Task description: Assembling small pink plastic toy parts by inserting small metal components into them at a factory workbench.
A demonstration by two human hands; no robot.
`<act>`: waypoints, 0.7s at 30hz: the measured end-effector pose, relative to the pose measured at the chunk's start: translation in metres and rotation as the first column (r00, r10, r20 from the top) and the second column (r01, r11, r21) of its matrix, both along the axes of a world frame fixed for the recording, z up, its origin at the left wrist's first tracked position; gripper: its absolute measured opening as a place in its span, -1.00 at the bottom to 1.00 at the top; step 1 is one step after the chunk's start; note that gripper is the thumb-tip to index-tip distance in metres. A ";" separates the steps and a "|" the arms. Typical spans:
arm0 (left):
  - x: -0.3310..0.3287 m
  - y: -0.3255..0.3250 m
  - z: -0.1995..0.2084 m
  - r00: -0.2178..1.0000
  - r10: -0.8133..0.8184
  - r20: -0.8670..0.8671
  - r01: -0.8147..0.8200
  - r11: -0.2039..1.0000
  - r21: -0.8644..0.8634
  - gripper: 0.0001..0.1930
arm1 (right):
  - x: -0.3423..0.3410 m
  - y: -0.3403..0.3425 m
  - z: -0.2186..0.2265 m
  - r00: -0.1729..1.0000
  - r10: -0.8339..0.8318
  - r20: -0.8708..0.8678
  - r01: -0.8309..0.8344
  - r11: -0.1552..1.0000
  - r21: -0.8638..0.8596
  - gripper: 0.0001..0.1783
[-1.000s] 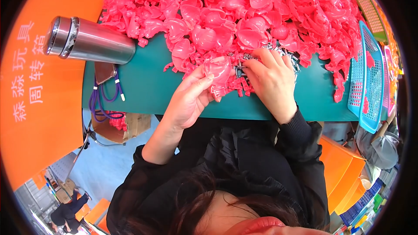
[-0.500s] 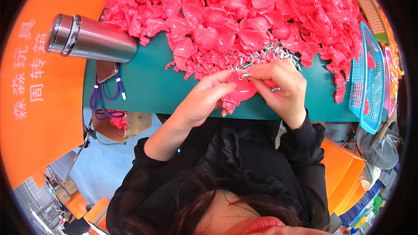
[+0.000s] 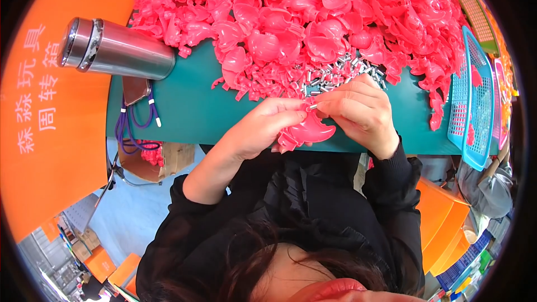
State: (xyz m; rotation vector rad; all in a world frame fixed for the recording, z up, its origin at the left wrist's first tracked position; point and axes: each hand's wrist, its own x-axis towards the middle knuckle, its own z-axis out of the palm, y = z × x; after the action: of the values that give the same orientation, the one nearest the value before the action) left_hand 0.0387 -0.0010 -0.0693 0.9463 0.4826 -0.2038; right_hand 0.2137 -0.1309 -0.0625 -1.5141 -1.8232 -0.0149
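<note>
My left hand [image 3: 263, 128] is closed on a glossy pink plastic shell piece [image 3: 311, 131], thumb and fingers gripping its left part. The piece has a rounded body that tapers to a point at the right. At its upper end my right hand [image 3: 364, 113] pinches a small silvery metal pin [image 3: 312, 107], which appears to touch the plastic; how deep it sits, I cannot tell. Just beyond my fingers lies a small heap of silvery metal pins [image 3: 335, 76]. Behind it spreads a large pile of similar pink plastic parts [image 3: 274, 17], with smaller pink bits along its near edge.
A steel thermos [image 3: 131, 50] lies at the left of the green table [image 3: 196, 106], beside a phone [image 3: 136, 90] with a purple cord [image 3: 124, 128]. Blue plastic baskets [image 3: 475, 106] stand at the right edge. Below on the left is a cardboard box [image 3: 176, 162] holding pink parts.
The pink piece has turned in my left hand, so its pointed end now faces right. Both hands have shifted slightly downward, and more of the pin heap shows.
</note>
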 end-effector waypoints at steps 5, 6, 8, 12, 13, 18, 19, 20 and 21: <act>-0.002 0.001 -0.015 0.997 0.028 0.068 -0.024 0.998 -0.063 -0.74 | 0.003 0.000 0.001 0.998 0.062 0.009 -0.062 0.998 0.013 -0.75; -0.002 0.002 -0.015 0.997 0.015 0.078 -0.011 0.998 -0.055 -0.73 | 0.003 0.001 -0.001 0.998 0.068 -0.013 -0.067 0.997 0.032 -0.75; -0.003 0.004 -0.016 0.994 -0.008 0.111 0.016 0.997 -0.077 -0.72 | 0.003 0.002 -0.002 0.997 0.074 -0.037 -0.072 0.996 0.050 -0.76; -0.003 0.007 -0.011 0.991 0.019 0.136 0.008 0.980 -0.199 -0.65 | 0.004 0.002 -0.003 0.996 0.091 -0.013 -0.090 0.993 0.078 -0.76; -0.003 0.006 -0.011 0.991 0.017 0.136 0.011 0.980 -0.200 -0.65 | 0.004 0.002 -0.003 0.995 0.095 -0.026 -0.093 0.992 0.081 -0.76; -0.002 0.005 -0.001 0.987 -0.038 0.156 0.025 0.996 0.083 -0.68 | -0.008 0.002 0.003 0.795 -0.081 -0.602 -0.118 0.952 -0.284 -0.86; -0.003 0.005 -0.002 0.987 -0.037 0.156 0.024 0.996 0.083 -0.68 | -0.010 0.002 0.003 0.603 -0.260 -0.754 -0.139 0.897 -0.420 -0.89; -0.004 0.006 -0.005 0.983 -0.078 0.168 0.057 0.990 0.128 -0.68 | -0.010 0.002 0.002 0.504 -0.268 -0.821 -0.196 0.890 -0.411 -0.93; -0.005 0.006 -0.008 0.977 -0.119 0.179 0.088 0.981 0.173 -0.68 | -0.009 0.002 0.002 0.504 -0.270 -0.820 -0.195 0.890 -0.412 -0.93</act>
State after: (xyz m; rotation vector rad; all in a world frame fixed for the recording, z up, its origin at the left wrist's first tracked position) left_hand 0.0337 0.0054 -0.0778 1.1418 0.2778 -0.1686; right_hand 0.2046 -0.1290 -0.0603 -1.4346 -0.9456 1.0681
